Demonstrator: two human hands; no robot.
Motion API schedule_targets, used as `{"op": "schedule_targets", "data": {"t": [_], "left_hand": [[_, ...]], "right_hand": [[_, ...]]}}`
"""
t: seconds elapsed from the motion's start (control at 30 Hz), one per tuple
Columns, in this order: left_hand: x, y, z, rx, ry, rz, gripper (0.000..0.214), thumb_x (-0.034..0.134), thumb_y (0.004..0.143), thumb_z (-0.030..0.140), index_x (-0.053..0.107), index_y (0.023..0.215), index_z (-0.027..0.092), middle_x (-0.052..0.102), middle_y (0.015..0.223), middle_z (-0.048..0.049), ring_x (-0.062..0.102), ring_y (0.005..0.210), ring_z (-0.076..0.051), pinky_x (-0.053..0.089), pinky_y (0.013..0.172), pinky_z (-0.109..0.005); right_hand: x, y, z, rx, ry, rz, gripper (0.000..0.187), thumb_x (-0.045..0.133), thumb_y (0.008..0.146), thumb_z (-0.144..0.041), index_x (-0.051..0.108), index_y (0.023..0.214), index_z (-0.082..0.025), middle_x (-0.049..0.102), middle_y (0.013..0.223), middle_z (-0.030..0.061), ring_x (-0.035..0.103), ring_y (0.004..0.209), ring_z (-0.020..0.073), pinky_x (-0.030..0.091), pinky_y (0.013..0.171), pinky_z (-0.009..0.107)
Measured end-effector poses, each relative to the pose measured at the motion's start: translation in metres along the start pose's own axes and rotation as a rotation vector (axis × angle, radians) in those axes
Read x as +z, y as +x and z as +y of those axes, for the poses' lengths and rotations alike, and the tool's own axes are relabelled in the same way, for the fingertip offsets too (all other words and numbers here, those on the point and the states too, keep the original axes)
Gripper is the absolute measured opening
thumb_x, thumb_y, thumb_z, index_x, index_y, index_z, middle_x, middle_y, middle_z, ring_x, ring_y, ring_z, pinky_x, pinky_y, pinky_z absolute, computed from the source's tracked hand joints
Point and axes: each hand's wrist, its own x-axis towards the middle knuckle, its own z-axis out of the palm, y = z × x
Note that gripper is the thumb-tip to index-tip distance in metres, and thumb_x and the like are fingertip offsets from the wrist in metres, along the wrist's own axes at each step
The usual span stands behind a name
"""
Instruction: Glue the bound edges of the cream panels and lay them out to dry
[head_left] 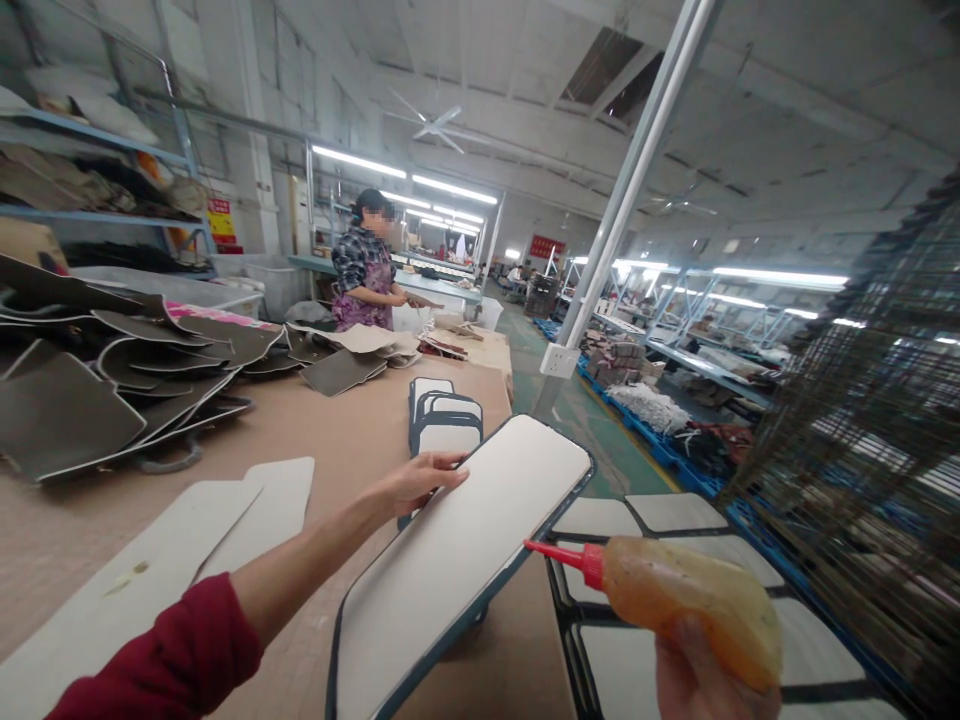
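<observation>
My left hand [429, 482] grips the upper left edge of a long white panel [469, 560] with rounded corners and a dark blue border. The panel is tilted above the table. In my right hand [701, 675] lies a squeeze bottle of amber glue [690, 600], held sideways with the fingers under it. Its red nozzle [562, 553] points left, and the tip is at the panel's right border; whether it touches I cannot tell. Behind the panel, a stack of smaller dark-edged white panels [450, 438] sits on the table.
Brown table [360, 420] carries white sheets [187, 550] at left and piled dark grey pieces [75, 410] behind them. More dark-edged panels [615, 660] lie in rows at right. A metal post [622, 190] with a socket box [559, 360] rises ahead. A co-worker [365, 265] stands across the table.
</observation>
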Motion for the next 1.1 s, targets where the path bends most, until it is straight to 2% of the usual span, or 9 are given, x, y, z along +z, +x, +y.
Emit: {"op": "schedule_targets", "data": {"t": [0.1, 0.23, 0.37, 0.47, 0.6, 0.8, 1.0, 1.1], "left_hand": [[0.002, 0.002, 0.003, -0.002, -0.014, 0.011, 0.073, 0.101, 0.054, 0.048, 0.080, 0.117, 0.018, 0.083, 0.093, -0.0064, 0.074, 0.078, -0.019, 0.054, 0.066, -0.024], [0.006, 0.004, 0.008, -0.006, -0.014, -0.005, 0.070, 0.102, 0.052, 0.047, 0.081, 0.113, 0.019, 0.083, 0.092, -0.0059, 0.073, 0.077, -0.019, 0.055, 0.067, -0.025], [0.008, 0.006, 0.013, 0.005, -0.007, -0.010, 0.070, 0.102, 0.050, 0.049, 0.080, 0.109, 0.018, 0.082, 0.091, -0.0055, 0.073, 0.077, -0.020, 0.056, 0.069, -0.027], [0.009, 0.009, 0.015, 0.015, 0.012, -0.008, 0.069, 0.100, 0.055, 0.050, 0.079, 0.111, 0.017, 0.082, 0.091, -0.0056, 0.073, 0.080, -0.021, 0.056, 0.071, -0.028], [0.012, 0.013, 0.017, 0.023, 0.026, 0.035, 0.064, 0.097, 0.059, 0.046, 0.078, 0.113, 0.016, 0.081, 0.089, -0.0058, 0.073, 0.083, -0.023, 0.056, 0.073, -0.029], [0.017, 0.019, 0.022, 0.008, 0.007, 0.078, 0.064, 0.100, 0.052, 0.042, 0.080, 0.107, 0.016, 0.081, 0.086, -0.0056, 0.073, 0.079, -0.022, 0.057, 0.072, -0.030], [0.015, 0.028, 0.024, 0.010, 0.020, 0.101, 0.070, 0.102, 0.049, 0.042, 0.081, 0.110, 0.016, 0.081, 0.085, -0.0060, 0.075, 0.084, -0.025, 0.057, 0.073, -0.031], [0.015, 0.033, 0.025, 0.029, 0.019, 0.098, 0.071, 0.102, 0.049, 0.042, 0.081, 0.111, 0.015, 0.082, 0.088, -0.0066, 0.074, 0.082, -0.023, 0.057, 0.072, -0.030]], "right_hand": [[-0.013, -0.001, 0.012, 0.021, -0.006, -0.050, 0.031, 0.087, 0.081, -0.029, 0.078, 0.110, -0.035, 0.080, 0.095, -0.0011, 0.077, 0.076, 0.0233, 0.067, 0.064, 0.030], [-0.017, -0.004, 0.015, 0.116, 0.093, -0.049, 0.040, 0.092, 0.074, -0.025, 0.078, 0.108, -0.038, 0.080, 0.098, -0.0046, 0.077, 0.082, 0.0215, 0.067, 0.065, 0.027], [-0.008, -0.004, 0.008, 0.010, 0.027, -0.070, 0.034, 0.089, 0.078, -0.028, 0.078, 0.110, -0.037, 0.080, 0.108, -0.0028, 0.077, 0.079, 0.0221, 0.066, 0.061, 0.029], [-0.003, -0.003, 0.004, -0.074, -0.023, -0.094, 0.029, 0.087, 0.081, -0.032, 0.079, 0.109, -0.032, 0.080, 0.095, 0.0007, 0.076, 0.070, 0.0245, 0.063, 0.053, 0.031], [-0.006, -0.004, 0.006, -0.078, -0.038, -0.068, 0.026, 0.091, 0.076, -0.035, 0.079, 0.098, -0.028, 0.078, 0.079, -0.0004, 0.072, 0.059, 0.0223, 0.058, 0.048, 0.028], [-0.017, -0.011, 0.016, -0.091, -0.237, -0.016, 0.032, 0.093, 0.072, -0.041, 0.078, 0.096, -0.026, 0.079, 0.079, 0.0007, 0.072, 0.059, 0.0234, 0.058, 0.045, 0.027], [-0.020, -0.017, 0.023, -0.038, -0.231, -0.015, 0.034, 0.092, 0.073, -0.046, 0.078, 0.099, -0.029, 0.077, 0.080, 0.0014, 0.072, 0.062, 0.0254, 0.059, 0.048, 0.032], [-0.022, -0.021, 0.027, -0.017, -0.250, 0.012, 0.032, 0.087, 0.079, -0.050, 0.078, 0.102, -0.031, 0.076, 0.080, 0.0013, 0.071, 0.062, 0.0251, 0.058, 0.049, 0.033]]}}
